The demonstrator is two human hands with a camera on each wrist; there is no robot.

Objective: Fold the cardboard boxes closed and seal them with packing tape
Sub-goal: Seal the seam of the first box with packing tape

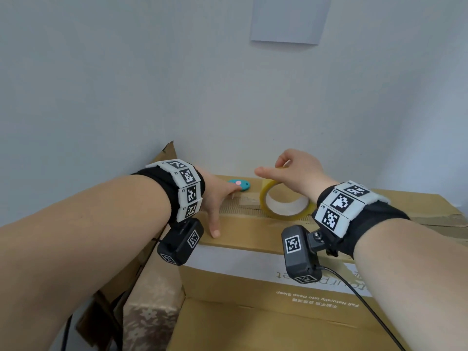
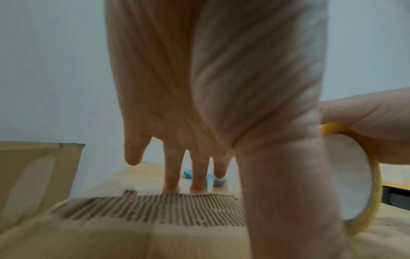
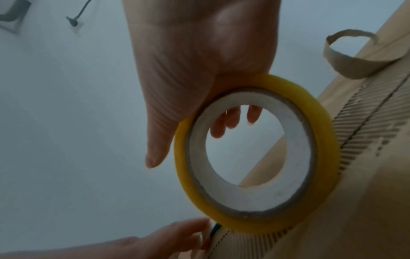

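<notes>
The cardboard box (image 1: 253,239) is plain brown corrugated board, closed on top, and along its middle seam the outer paper is torn away so that a ribbed strip of bare fluting (image 2: 155,208) shows. Its near side carries a white band with upside-down printed lettering. The roll of packing tape (image 1: 283,202) is a yellowish translucent ring on a pale cardboard core, standing on edge on the box top over the torn strip. The right hand (image 1: 296,171) grips it from above: the palm sits on the rim and the fingertips (image 3: 230,119) curl down the far side, seen through the core in the right wrist view, while the thumb points out toward the left. The left hand (image 1: 215,198) lies flat on the box top just left of the roll, fingers (image 2: 170,168) straight and spread, pressing the cardboard at the seam.

Beyond the left fingers a small teal oval object (image 1: 239,184) with a pink dot lies on the box top. A curled loop of peeled brown paper (image 3: 355,57) sticks up from the box further along the seam. A raised cardboard flap (image 1: 168,154) stands behind the left wrist. Both wrists wear black bands with white marker tiles and black cameras.

Behind stands a plain pale wall (image 1: 126,84) with a white sheet of paper (image 1: 288,19) on it
</notes>
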